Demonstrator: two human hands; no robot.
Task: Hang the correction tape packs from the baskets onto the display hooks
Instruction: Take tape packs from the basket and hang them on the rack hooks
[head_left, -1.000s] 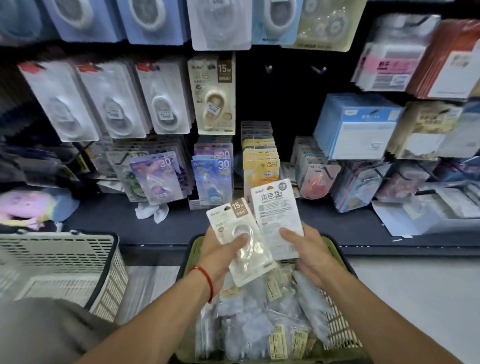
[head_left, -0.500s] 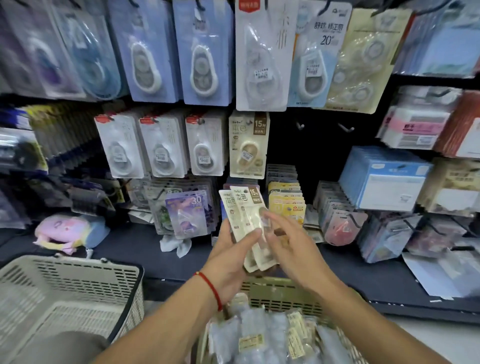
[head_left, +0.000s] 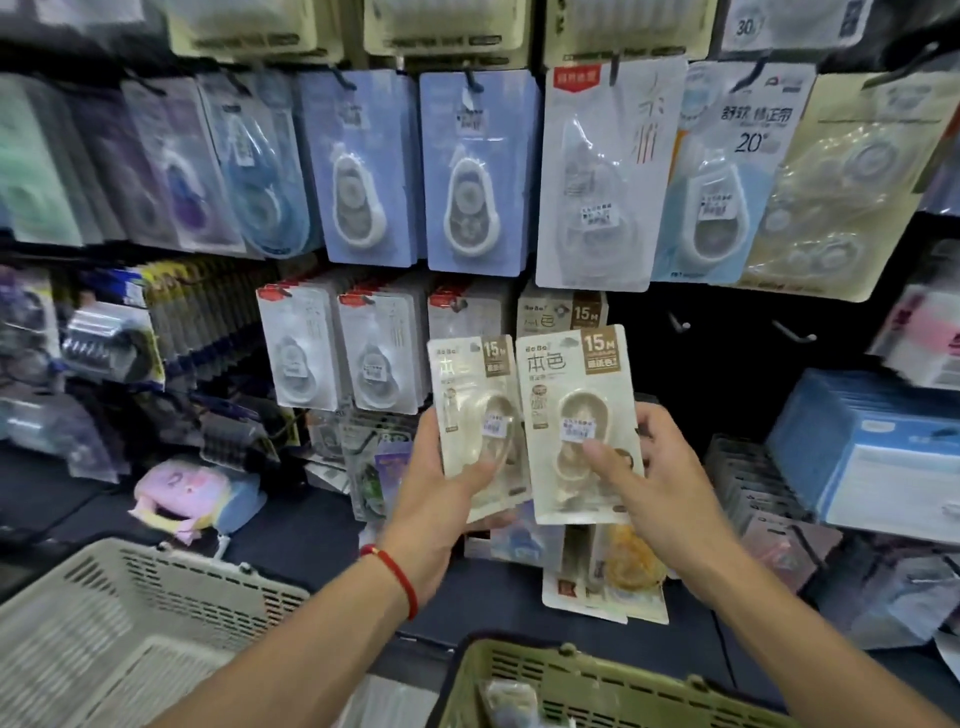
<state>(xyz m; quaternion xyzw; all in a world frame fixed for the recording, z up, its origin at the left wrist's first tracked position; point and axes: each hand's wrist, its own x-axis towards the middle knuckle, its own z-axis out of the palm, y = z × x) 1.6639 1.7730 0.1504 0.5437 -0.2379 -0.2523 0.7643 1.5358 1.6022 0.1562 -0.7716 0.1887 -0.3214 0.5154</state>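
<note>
The display wall (head_left: 727, 364) fills the far side, its hooks already crowded with hanging correction tape packs in blue, white and cream. One matching cream pack (head_left: 558, 312) hangs on a hook just behind the two held ones, and to its right two bare hooks (head_left: 795, 332) stick out from the dark panel, so there is room to hang more.

Near left sits a pale basket (head_left: 130, 597); I cannot tell what it holds. At the near edge, centre-right, a green basket (head_left: 571, 670) shows packs inside, so plenty of stock looks left to hang.

The left hand (head_left: 441, 499) grips a cream pack (head_left: 475, 405) upright, thumb across its front and fingers curled behind. The right hand (head_left: 649, 483) grips a second cream pack (head_left: 576, 410) the same way, thumb pressed on the blister. The two packs stand side by side, edges touching or overlapping, raised in front of the middle row.

Judging by this, neither held pack is on a hook yet; the task seems partway through.
</note>
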